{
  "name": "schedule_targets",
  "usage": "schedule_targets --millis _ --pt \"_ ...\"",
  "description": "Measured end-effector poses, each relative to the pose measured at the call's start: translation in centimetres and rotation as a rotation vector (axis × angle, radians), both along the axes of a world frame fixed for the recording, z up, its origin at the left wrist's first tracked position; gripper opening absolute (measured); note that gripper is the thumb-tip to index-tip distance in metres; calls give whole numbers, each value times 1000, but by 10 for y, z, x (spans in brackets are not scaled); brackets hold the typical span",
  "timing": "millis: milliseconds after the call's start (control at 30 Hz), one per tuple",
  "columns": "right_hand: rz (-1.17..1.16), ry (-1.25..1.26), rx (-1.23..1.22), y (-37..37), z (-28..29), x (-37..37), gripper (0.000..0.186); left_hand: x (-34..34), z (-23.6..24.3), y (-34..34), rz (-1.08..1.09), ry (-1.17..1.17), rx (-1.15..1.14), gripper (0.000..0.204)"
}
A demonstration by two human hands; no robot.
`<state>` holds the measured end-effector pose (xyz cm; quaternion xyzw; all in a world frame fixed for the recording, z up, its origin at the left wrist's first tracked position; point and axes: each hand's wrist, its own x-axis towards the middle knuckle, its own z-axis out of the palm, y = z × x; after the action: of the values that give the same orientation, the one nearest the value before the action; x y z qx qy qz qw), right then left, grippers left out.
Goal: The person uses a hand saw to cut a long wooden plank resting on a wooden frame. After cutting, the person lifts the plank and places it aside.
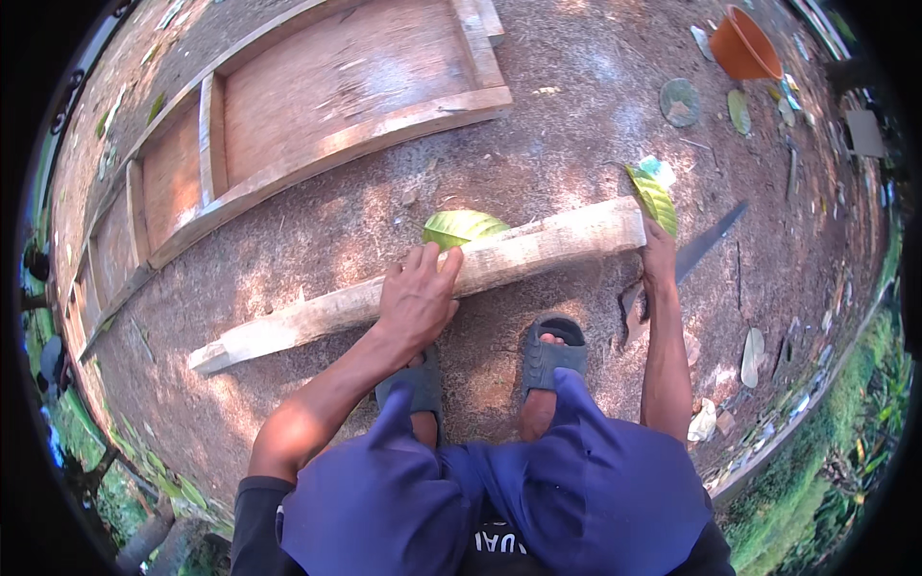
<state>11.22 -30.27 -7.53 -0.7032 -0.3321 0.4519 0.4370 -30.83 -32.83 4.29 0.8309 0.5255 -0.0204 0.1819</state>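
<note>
A long, pale wooden beam (538, 252) slants across in front of my feet, its right end farther from me than its left. My left hand (418, 298) is wrapped over the beam near its middle, fingers on the far edge. At the beam's right end my right hand (658, 254) grips the end face, with part of its fingers hidden. A handsaw (709, 238) lies on the ground just past my right hand. The hand and wrist cover part of it, and its dark handle (634, 312) shows left of the wrist.
A wooden frame with a plywood panel (336, 77) lies at the far left. An orange bucket (744, 46) is tipped at the far right. Green leaves (461, 228) lie behind the beam. My sandalled feet (554, 353) are close to its near side. Grass (826, 451) borders the dirt at right.
</note>
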Motion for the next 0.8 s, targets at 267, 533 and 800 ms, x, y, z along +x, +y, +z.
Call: schedule_targets --millis 267,533,800 --pt "152 -160 -133 2 57 -36 76 3 -27 -12 89 -86 147 47" --pt "238 -332 -348 52 54 -43 77 5 -27 42 85 -65 65 53" --pt "247 -341 -429 59 42 -29 82 -20 -25 46 86 -150 -65 72"
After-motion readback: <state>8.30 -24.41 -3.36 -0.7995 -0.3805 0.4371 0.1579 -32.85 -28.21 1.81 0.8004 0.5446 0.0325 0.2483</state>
